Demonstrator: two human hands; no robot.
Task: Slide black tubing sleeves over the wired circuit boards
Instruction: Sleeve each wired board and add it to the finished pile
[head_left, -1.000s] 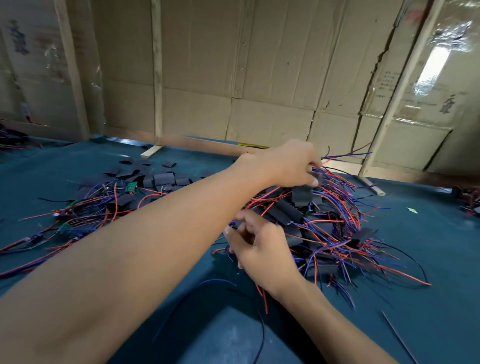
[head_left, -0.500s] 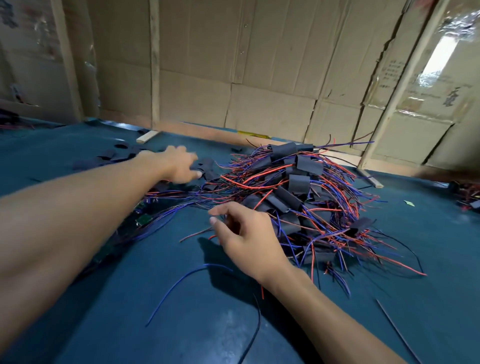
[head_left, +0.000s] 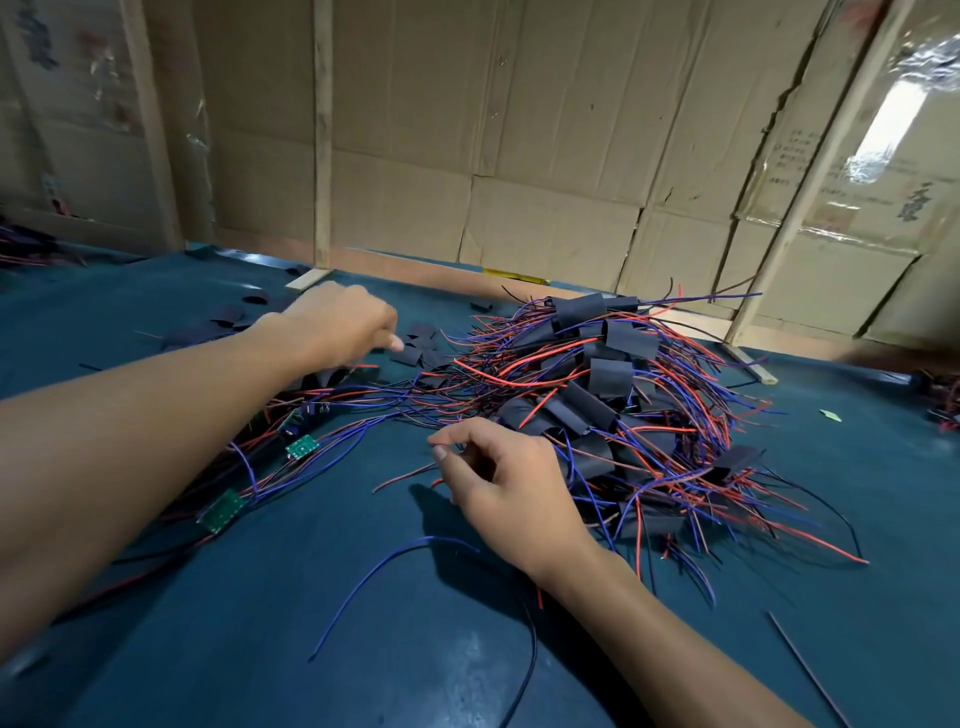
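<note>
A big tangle of red and blue wires with black tubing sleeves (head_left: 610, 376) on them lies in the middle of the blue table. Loose flat black sleeves (head_left: 418, 345) are scattered at the back left. Bare green circuit boards (head_left: 302, 447) with wires lie at the left, another board (head_left: 222, 512) nearer me. My left hand (head_left: 340, 322) reaches over the loose sleeves, fingers loosely curled, a fingertip beside one sleeve, nothing visible in it. My right hand (head_left: 506, 483) rests at the pile's near edge, fingers curled over thin wires; its grip is hidden.
Single blue (head_left: 374, 577) and black (head_left: 527, 670) wires lie loose on the blue table cover (head_left: 234, 649) in front of me. Cardboard walls with wooden battens (head_left: 322, 156) close off the back. More wire bundles (head_left: 940, 400) sit at the far right edge.
My left hand left the top of the wire pile and swung left to the loose black sleeves. My right hand stayed at the pile's near edge.
</note>
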